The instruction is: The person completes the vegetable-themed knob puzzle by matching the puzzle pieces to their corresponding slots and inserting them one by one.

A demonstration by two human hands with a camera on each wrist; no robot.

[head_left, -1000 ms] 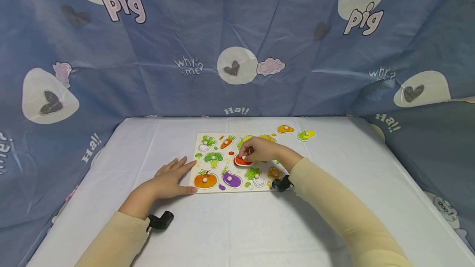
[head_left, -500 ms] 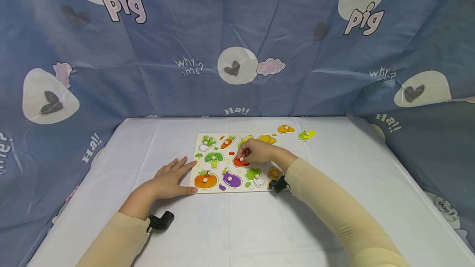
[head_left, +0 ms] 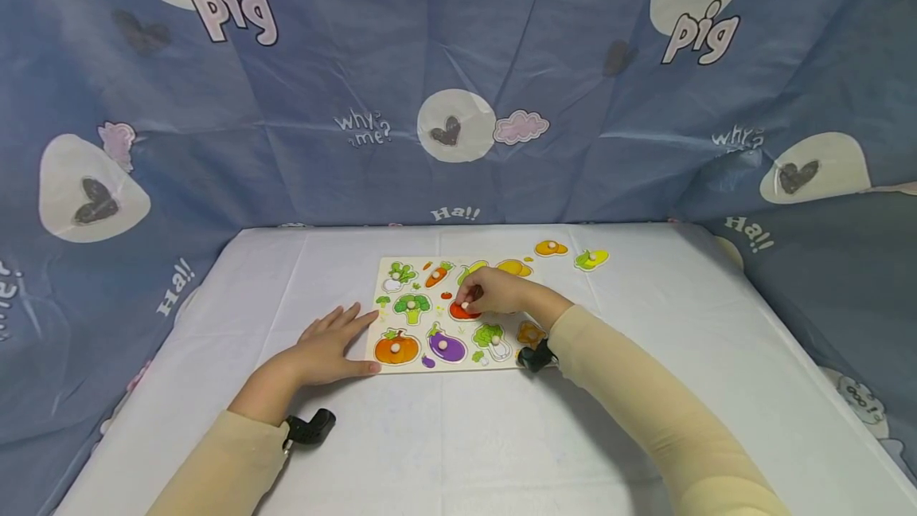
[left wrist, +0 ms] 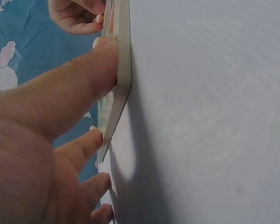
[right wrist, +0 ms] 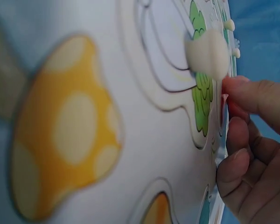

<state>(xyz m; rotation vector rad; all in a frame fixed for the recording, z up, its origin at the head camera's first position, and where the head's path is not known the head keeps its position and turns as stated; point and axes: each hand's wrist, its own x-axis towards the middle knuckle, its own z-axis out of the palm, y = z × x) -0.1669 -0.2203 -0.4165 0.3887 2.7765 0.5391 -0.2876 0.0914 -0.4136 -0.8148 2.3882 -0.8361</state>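
Note:
A wooden vegetable peg puzzle board (head_left: 466, 365) lies flat on the white table. My right hand (head_left: 501, 291) pinches the small knob of the red tomato puzzle piece (head_left: 462, 313), which sits at its place near the board's middle. The hand hides part of the piece and the board's back right. My left hand (head_left: 325, 353) lies spread at the board's left edge, thumb on the near corner; in the left wrist view the thumb (left wrist: 95, 70) touches the board's rim. Around the tomato are a broccoli piece (head_left: 411, 307), an eggplant piece (head_left: 447, 347) and a cabbage piece (head_left: 489, 336).
Beyond the board's back right corner lie a loose orange-yellow piece (head_left: 551, 248) and a corn piece (head_left: 591, 259). A pumpkin piece (head_left: 396, 349) and a carrot piece (head_left: 436, 276) sit in the board. Patterned blue cloth (head_left: 458, 189) hangs behind the table.
The tomato piece, earlier slightly raised and off its recess, has shifted a little left and now lies level. My right hand moved slightly left with it; my left hand stayed put.

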